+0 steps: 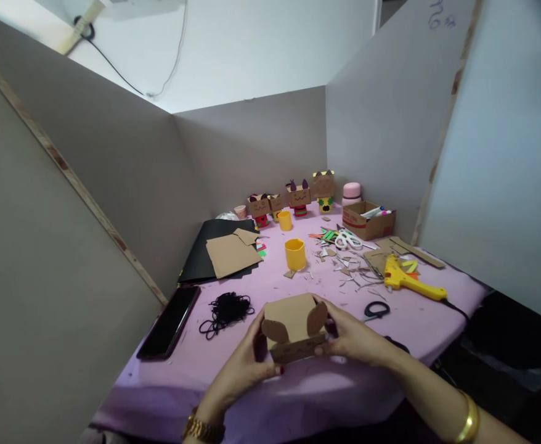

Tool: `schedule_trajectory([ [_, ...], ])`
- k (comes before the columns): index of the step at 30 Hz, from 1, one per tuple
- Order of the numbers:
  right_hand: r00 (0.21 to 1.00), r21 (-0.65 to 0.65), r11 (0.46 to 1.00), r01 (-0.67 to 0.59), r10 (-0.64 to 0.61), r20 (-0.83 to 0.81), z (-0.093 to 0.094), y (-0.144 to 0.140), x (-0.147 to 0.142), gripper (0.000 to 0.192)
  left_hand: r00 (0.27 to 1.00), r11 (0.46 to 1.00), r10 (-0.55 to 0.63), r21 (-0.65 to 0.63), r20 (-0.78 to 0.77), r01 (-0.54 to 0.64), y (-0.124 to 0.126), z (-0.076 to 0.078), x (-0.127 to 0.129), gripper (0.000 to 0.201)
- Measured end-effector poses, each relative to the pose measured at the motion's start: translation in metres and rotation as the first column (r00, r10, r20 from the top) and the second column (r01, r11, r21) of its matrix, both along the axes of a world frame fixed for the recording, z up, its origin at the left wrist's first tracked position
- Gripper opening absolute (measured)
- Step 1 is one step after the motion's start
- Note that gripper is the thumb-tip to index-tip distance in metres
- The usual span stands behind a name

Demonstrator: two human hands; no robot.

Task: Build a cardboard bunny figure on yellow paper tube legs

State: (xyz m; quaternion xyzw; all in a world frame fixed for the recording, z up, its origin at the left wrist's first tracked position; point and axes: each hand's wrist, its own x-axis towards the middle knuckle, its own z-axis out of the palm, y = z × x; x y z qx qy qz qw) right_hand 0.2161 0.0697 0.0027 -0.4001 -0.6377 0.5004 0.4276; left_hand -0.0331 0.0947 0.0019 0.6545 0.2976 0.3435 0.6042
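Left hand (246, 359) and right hand (347, 336) hold eared box (289, 313) near table edge (169, 388).

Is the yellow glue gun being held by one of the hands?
No, the left hand and the right hand both hold the cardboard box with ears, while the yellow glue gun lies away to the right.

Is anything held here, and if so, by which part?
A small cardboard box, held by its opposite sides, left hand on one, right hand on the other.
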Motion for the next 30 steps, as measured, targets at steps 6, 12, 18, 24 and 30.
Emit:
schedule_trajectory([
  [6,1.000,0.000,1.000,-0.031,0.031,0.004,0.002,0.000,0.001,0.098,0.997,0.997,-0.057,-0.044,0.046,0.059,0.002,0.004,-0.002,0.104],
  [12,0.992,0.062,0.998,0.030,-0.037,0.123,0.003,-0.005,0.001,0.100,0.994,0.996,0.034,0.084,-0.108,-0.025,-0.004,-0.003,-0.005,0.114],
  [18,0.969,0.155,0.985,0.077,-0.111,0.220,-0.002,-0.007,-0.004,0.087,0.906,0.959,0.173,0.277,-0.385,-0.066,-0.009,-0.008,-0.004,0.102],
  [24,0.961,0.200,0.975,0.097,-0.144,0.234,-0.004,-0.006,-0.006,0.085,0.920,0.954,0.190,0.287,-0.344,-0.090,-0.008,-0.012,-0.003,0.095],
  [30,0.969,0.200,0.974,0.109,-0.149,0.197,-0.005,-0.006,-0.007,0.078,0.932,0.951,0.221,0.277,-0.288,-0.140,-0.008,-0.014,0.000,0.089],
])
